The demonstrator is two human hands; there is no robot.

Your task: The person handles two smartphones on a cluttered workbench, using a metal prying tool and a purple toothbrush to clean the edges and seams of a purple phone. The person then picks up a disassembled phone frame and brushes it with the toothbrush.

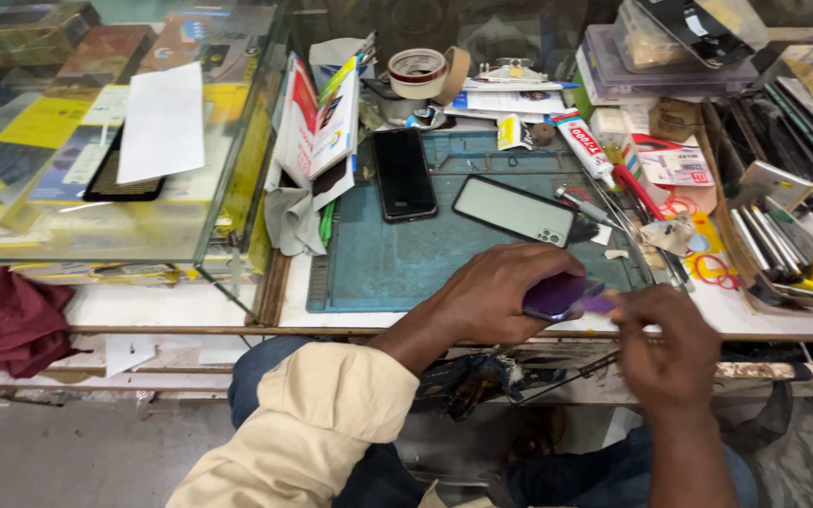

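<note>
My left hand (491, 296) grips a purple phone (562, 295) at the front edge of the blue work mat (397, 263). My right hand (670, 343) pinches the phone's right end with thumb and fingertips. Both hands hover over the bench's near edge, above my lap. A black phone (404, 174) lies face up on the mat's far left. A grey phone with a camera cluster (515, 210) lies back up near the mat's middle, just beyond my hands.
A glass display case (96, 141) holding boxes fills the left. A dark red cloth (11, 320) lies below it. Tape rolls (421, 71), a glue tube (583, 146), tools and red rubber bands (712, 271) crowd the back and right. Stacked phone parts sit far right.
</note>
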